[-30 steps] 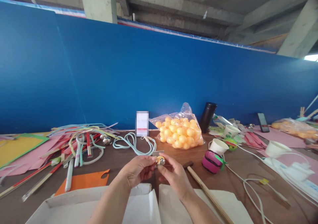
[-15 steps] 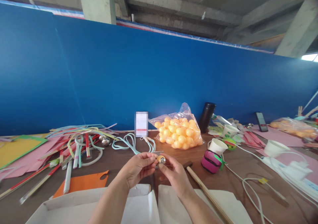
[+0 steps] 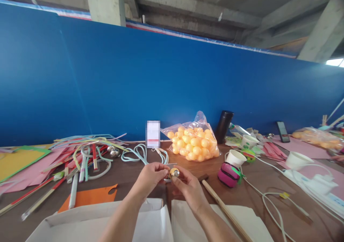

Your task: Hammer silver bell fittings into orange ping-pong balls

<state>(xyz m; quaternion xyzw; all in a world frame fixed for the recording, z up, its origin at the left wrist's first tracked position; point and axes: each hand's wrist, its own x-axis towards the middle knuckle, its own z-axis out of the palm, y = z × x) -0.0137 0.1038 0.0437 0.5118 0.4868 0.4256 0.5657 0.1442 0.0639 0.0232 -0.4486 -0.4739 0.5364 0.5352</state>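
A shiny silver ball [image 3: 174, 173], with yellow reflected on its surface, is held between the thumb and fingers of my right hand [image 3: 192, 188]. Just left of it, my left hand [image 3: 152, 179] has thumb and fingertips pinched together close to the ball's side. Whatever lies in that pinch is too small to make out. Both hands are raised a little over the front of the brown table [image 3: 185, 163]. A wooden-handled hammer [image 3: 223, 208] lies to the right of my right hand, its dark head partly hidden.
Behind my hands sit a clear bag of orange balls [image 3: 195, 143] and coiled light-blue cord [image 3: 138, 156]. Sticks and tubes [image 3: 86, 156] pile up leftward. Rightward are a magenta pouch [image 3: 228, 174], paper cup [image 3: 235, 158], black bottle [image 3: 224, 126] and white cables. Another person's hand [image 3: 339, 158] shows at the edge.
My left fingers have shifted slightly and curl closer together beside the ball. The ball stays in my right hand, almost in place. Another person's hand has appeared at the far right edge.
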